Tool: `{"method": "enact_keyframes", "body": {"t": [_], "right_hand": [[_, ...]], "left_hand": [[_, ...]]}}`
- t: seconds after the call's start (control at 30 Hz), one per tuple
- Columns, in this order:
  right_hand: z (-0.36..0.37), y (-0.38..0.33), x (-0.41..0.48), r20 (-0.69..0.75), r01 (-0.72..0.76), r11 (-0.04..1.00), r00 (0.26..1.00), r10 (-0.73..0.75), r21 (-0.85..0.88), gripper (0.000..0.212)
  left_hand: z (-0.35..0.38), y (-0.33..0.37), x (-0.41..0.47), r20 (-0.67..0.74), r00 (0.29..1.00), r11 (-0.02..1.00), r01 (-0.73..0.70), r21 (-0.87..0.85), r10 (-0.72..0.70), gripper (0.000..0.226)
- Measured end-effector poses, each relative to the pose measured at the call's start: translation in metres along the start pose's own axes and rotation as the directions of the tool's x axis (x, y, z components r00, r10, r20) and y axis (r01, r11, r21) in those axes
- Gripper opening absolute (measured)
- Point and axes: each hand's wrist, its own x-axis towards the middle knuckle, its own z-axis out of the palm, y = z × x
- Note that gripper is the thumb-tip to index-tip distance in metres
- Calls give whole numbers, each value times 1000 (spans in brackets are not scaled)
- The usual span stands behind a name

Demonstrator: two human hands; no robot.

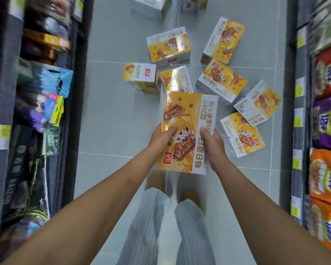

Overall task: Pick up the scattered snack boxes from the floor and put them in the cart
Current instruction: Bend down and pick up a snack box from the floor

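Both hands share one grip: the left hand (161, 137) and right hand (211, 139) clasp a yellow snack box (187, 129) by its side edges, thumbs on its face, fingers hidden behind. Beyond, more snack boxes (221, 80) lie scattered on the tiled floor (113, 115); side shelves (36, 111) are blurred.

I am standing in a shop aisle. Tall shelves (46, 88) on my left are packed with bagged goods, and shelves (325, 111) on my right hold rows of bright snack bags (327, 123), with yellow price tags (298, 119) along their edges. A grey tiled floor (113, 121) runs between them, strewn with identical yellow snack boxes (222, 81).
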Motion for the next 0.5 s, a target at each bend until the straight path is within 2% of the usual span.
{"method": "enact_keyframes", "body": {"t": [0.23, 0.5], "right_hand": [[9, -56, -104, 167, 75, 991, 984, -56, -108, 25], [44, -65, -230, 375, 178, 931, 926, -49, -319, 27]], "left_hand": [[-31, 17, -123, -141, 986, 988, -107, -114, 90, 29], [-86, -19, -262, -343, 939, 941, -114, -320, -3, 37]]}}
